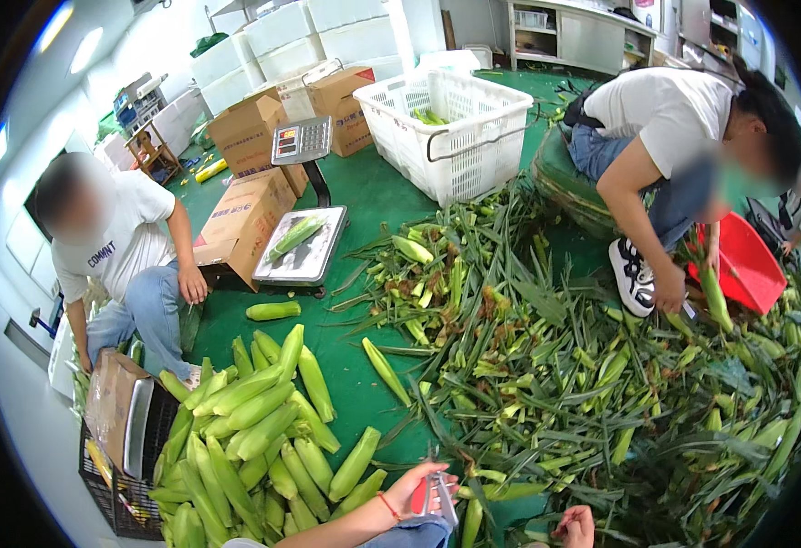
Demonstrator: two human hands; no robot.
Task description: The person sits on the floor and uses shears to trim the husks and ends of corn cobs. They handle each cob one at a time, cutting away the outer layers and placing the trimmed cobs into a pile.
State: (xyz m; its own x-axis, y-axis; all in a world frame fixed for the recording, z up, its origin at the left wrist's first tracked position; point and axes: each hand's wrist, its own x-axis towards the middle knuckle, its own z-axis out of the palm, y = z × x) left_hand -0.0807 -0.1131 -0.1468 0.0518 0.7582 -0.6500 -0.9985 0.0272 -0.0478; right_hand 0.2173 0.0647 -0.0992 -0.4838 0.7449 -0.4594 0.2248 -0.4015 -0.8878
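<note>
My left hand (pixel 429 490) is at the bottom centre, palm turned up, holding a red-handled cutting tool (pixel 419 496), which looks like pruning shears; its narrow tip points away from me. A red cord circles the wrist. My right hand (pixel 576 526) lies at the bottom edge with its fingers curled, near the husk heap; whether it holds anything cannot be told. To the left of my left hand is a pile of corn ears in green husks (pixel 256 425). A single husked-in ear (pixel 386 371) lies on the green floor between that pile and the heap of cut husks and leaves (pixel 544 411).
A person (pixel 126 260) sits at the left by a black crate (pixel 130 503). Another person (pixel 653 130) bends over the heap beside a red scoop (pixel 746 264). Farther off stand a platform scale (pixel 308 274) bearing one ear, cardboard boxes (pixel 246 219) and a white basket (pixel 441 157).
</note>
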